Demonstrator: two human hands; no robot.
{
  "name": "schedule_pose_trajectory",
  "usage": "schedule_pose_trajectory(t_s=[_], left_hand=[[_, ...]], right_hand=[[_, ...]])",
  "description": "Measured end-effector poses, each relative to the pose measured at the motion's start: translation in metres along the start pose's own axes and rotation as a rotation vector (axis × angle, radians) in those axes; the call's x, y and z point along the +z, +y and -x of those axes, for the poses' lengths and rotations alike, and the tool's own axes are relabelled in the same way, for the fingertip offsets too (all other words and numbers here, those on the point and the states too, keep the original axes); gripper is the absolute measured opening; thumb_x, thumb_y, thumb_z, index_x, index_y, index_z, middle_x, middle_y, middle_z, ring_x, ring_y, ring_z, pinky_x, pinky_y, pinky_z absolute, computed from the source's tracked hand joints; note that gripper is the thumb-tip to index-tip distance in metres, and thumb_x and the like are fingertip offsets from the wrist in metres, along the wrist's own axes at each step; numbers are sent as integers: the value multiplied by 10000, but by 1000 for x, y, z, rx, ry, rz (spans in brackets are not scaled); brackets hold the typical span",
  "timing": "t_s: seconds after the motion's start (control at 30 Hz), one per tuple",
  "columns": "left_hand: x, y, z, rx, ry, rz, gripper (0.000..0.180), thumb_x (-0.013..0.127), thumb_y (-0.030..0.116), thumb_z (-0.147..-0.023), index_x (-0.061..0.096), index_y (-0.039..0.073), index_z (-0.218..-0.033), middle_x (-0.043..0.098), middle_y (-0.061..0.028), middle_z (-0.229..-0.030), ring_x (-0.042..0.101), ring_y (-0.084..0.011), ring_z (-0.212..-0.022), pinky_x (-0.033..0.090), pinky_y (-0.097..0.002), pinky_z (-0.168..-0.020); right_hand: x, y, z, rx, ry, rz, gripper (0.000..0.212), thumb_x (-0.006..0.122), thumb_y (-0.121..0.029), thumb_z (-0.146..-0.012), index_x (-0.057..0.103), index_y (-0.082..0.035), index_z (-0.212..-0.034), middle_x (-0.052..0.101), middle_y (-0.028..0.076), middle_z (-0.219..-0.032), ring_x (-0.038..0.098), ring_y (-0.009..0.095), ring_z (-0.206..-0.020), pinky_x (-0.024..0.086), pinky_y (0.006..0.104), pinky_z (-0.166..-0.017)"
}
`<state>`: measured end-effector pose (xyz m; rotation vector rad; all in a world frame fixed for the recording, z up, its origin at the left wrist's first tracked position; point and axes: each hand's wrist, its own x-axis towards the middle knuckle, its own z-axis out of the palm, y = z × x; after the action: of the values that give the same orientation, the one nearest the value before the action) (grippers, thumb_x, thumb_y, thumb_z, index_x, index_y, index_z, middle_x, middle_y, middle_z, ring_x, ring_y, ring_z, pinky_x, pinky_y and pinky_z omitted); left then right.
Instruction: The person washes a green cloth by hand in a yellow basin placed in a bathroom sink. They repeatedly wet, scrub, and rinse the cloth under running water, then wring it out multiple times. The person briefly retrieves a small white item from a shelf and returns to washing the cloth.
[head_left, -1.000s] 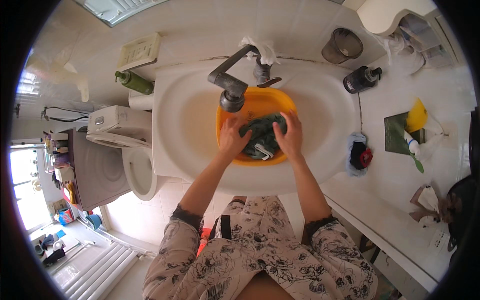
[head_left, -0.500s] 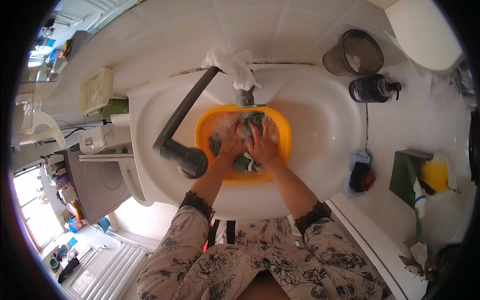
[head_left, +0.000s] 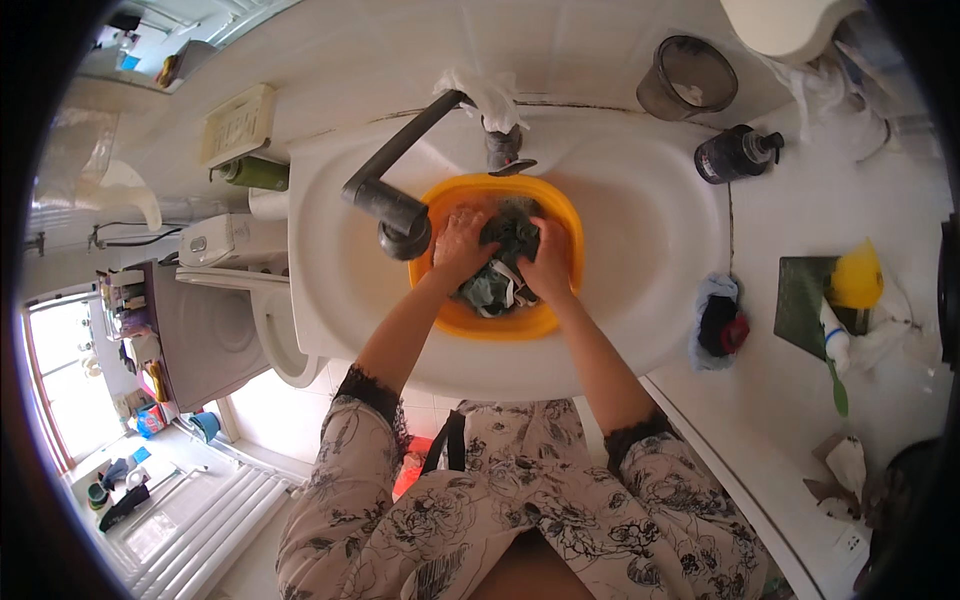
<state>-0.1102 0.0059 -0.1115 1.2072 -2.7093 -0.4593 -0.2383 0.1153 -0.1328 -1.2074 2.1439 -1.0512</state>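
dark, wet cloth (head_left: 500,270) bunched in an orange basin (head_left: 560,215).

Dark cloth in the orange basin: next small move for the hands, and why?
Probably press and rub the dark cloth between both palms. The left hand and right hand grip it from either side, bunched in the orange basin in the white sink, with the faucet spout swung off to the left.

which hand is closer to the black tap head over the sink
Left. The left hand is in the orange basin right beside the tap head, nearly touching it. The right hand is further along the basin on the dark cloth, away from the tap head.
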Motion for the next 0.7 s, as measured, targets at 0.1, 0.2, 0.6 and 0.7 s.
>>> schedule_pose_trajectory(t_s=[0.1, 0.2, 0.6, 0.7], left_hand=[[-23, 10, 31, 169, -152, 80, 505, 722, 277, -660, 510, 144, -1099, 489, -92, -1166, 465, -258, -1112, 439, -421, -861], [-32, 31, 61, 0, -427, 82, 562, 715, 255, -672, 429, 152, -1145, 471, -90, -1187, 469, -264, -1098, 441, -420, -853], [-49, -10, 68, -379, -462, 1631, 552, 444, -53, -610, 438, 83, -1145, 512, -92, -1049, 509, -205, -990, 426, -276, -820], [-109, 21, 64, -230, -475, 1863, 539, 481, -44, -635, 423, 73, -1158, 523, -80, -1053, 506, -179, -974, 422, -272, -821]], right_hand=[[-19, -6, 30, 234, -308, 208, 487, 706, -100, -616, 469, -45, -1038, 497, 159, -1082, 524, 334, -979, 460, 390, -776], [-13, -10, 56, -27, -306, 489, 368, 702, -110, -613, 533, -44, -933, 556, 151, -967, 545, 327, -936, 461, 397, -742], [-116, -91, 46, 363, -320, -1133, 183, 438, -190, -835, 530, -32, -833, 559, 78, -739, 523, 174, -685, 431, 295, -667], [-138, -118, 38, 298, -249, -1311, 161, 447, -184, -826, 522, -42, -816, 567, 63, -744, 512, 158, -662, 432, 283, -660]])
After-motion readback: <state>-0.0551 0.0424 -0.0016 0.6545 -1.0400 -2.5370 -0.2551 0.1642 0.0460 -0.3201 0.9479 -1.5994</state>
